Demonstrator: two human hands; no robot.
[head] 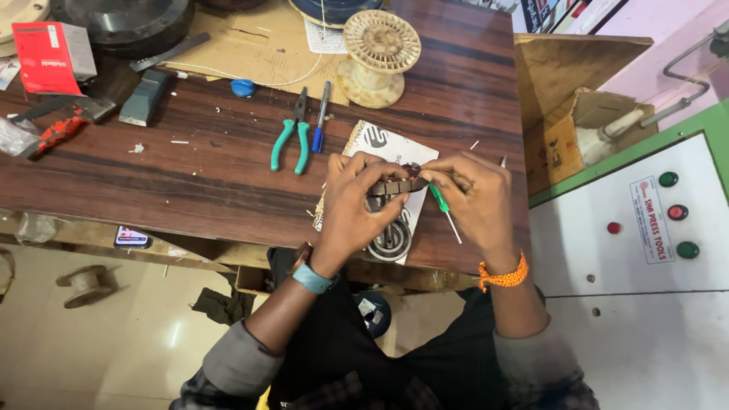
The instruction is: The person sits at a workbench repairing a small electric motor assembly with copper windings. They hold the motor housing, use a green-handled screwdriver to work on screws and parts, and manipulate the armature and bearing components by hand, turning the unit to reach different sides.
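Observation:
My left hand (pixel 354 203) grips a dark ring-shaped metal part with slots (pixel 395 187), held on edge above a sheet of printed paper (pixel 377 142). My right hand (pixel 474 199) pinches the top right of that ring and also holds a small green-handled screwdriver (pixel 443 205), its shaft pointing down toward the table edge. Under the hands a round metal piece (pixel 392 241) lies on the paper. Both wrists rest over the near edge of the dark wooden table (pixel 213 175).
Green-handled pliers (pixel 292 137) and a blue pen-like tool (pixel 320 120) lie left of the paper. A cream plastic spool (pixel 377 55) stands behind. A red box (pixel 47 47), a grey block (pixel 144 97) and a red-black tool (pixel 57 125) sit far left. A grey control cabinet with buttons (pixel 672 212) stands right.

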